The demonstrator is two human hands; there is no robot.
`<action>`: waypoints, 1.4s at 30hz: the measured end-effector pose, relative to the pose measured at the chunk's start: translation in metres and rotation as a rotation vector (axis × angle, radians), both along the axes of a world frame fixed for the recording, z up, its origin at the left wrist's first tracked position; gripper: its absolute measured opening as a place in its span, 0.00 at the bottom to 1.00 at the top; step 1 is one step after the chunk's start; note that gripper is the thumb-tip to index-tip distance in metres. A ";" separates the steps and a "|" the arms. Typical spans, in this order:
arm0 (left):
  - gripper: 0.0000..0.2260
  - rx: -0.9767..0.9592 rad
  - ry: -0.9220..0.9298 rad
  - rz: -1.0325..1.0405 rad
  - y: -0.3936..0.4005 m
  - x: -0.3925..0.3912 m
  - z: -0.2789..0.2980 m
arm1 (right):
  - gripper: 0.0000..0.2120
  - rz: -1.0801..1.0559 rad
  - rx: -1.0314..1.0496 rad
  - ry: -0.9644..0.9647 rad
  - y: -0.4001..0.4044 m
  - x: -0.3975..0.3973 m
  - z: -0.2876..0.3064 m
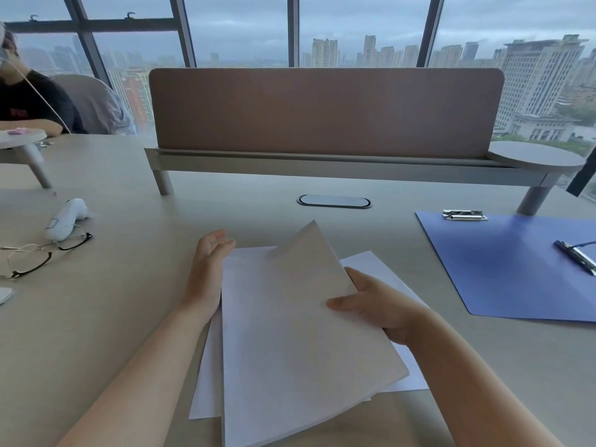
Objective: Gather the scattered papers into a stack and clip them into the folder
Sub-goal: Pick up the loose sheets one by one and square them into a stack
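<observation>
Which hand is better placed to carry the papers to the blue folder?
Probably the right hand: it already grips the papers at their right edge, and the blue folder lies on that side. The left hand is open at the left edge.

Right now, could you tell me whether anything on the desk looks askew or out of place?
Yes: the papers are not squared. The sheets gripped by the right hand sit twisted over others fanning out beneath. The left hand rests open at their left edge. The blue folder lies open, holding none.
</observation>
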State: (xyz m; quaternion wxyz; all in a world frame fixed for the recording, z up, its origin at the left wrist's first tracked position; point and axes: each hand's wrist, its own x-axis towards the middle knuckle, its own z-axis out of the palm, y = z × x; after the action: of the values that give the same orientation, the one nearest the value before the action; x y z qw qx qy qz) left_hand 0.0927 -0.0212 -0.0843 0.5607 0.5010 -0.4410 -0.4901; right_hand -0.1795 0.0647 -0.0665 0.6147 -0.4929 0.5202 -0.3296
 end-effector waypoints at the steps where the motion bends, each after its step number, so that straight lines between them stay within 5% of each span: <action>1: 0.23 -0.003 0.005 0.002 0.002 0.000 0.002 | 0.24 0.001 -0.007 0.001 0.000 0.000 0.000; 6: 0.20 -0.052 -0.161 0.080 0.013 -0.009 0.010 | 0.21 -0.030 -0.064 0.007 0.002 -0.004 0.001; 10: 0.32 -0.039 -0.264 0.046 0.014 -0.013 0.006 | 0.19 -0.099 -0.125 -0.156 0.005 -0.016 0.009; 15: 0.28 0.065 0.036 -0.135 0.015 -0.019 0.010 | 0.20 -0.194 -0.225 -0.349 0.006 -0.022 0.018; 17: 0.17 0.143 0.179 -0.280 0.023 -0.023 0.017 | 0.22 -0.219 -0.279 -0.395 0.008 -0.019 0.019; 23: 0.14 0.196 0.170 -0.384 0.030 -0.026 0.018 | 0.25 -0.255 -0.299 -0.344 0.007 -0.012 0.016; 28: 0.11 0.139 0.118 -0.345 0.036 -0.031 0.024 | 0.10 -0.436 -0.141 -0.178 0.003 -0.004 0.009; 37: 0.14 -0.406 0.149 -0.135 0.050 -0.045 0.081 | 0.10 -0.424 -0.712 -0.275 0.008 0.003 0.059; 42: 0.08 -0.367 0.123 -0.218 0.050 -0.043 0.071 | 0.11 -0.422 -0.696 -0.264 0.009 0.008 0.041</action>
State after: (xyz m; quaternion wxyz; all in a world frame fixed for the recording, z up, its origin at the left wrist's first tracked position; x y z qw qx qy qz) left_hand 0.0500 0.0284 -0.0134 0.6119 0.3089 -0.5394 -0.4891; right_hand -0.1712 0.0738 -0.0251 0.3922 -0.5073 0.3843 -0.6642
